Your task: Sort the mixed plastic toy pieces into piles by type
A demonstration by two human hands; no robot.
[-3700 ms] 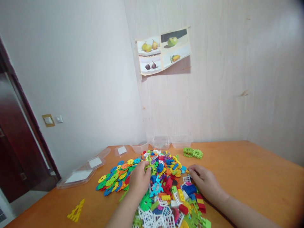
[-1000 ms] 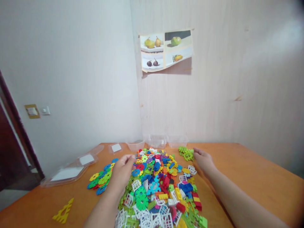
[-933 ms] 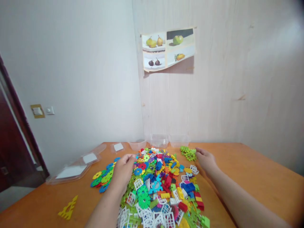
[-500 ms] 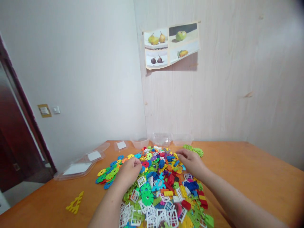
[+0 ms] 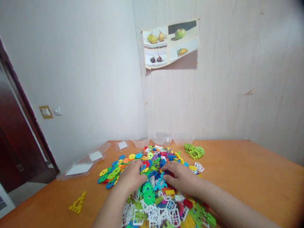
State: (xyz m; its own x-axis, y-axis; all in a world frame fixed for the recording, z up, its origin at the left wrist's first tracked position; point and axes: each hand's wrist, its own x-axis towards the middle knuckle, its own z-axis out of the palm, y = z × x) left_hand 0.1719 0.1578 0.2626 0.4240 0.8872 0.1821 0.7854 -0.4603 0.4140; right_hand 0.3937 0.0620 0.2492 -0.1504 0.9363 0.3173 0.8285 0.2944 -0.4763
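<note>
A heap of mixed plastic building pieces (image 5: 163, 202) spreads over the wooden table in front of me. My left hand (image 5: 133, 175) rests at the heap's left side, thumb and fingers apart around a few red and blue snowflake discs (image 5: 145, 165). Opposite it, my right hand (image 5: 181, 177) reaches over the heap with fingers spread, near blue bricks and a light-blue toothed piece (image 5: 161, 183). Whether its fingertips touch any piece cannot be seen. Between the hands and my body lie green discs (image 5: 149, 197) and white window frames (image 5: 154, 217).
Clear plastic boxes (image 5: 161, 138) line the table's back edge. Lids with white labels (image 5: 79, 169) lie at the left. A yellow toothed triangle (image 5: 78, 202) sits alone at front left. Light-green pieces (image 5: 194, 151) are grouped at back right, beyond a white window frame (image 5: 199, 167).
My right hand has come from the heap's back right edge toward its middle, its fingers spreading. My left hand has moved slightly right and nearer, its thumb and fingers opening from a closed pose.
</note>
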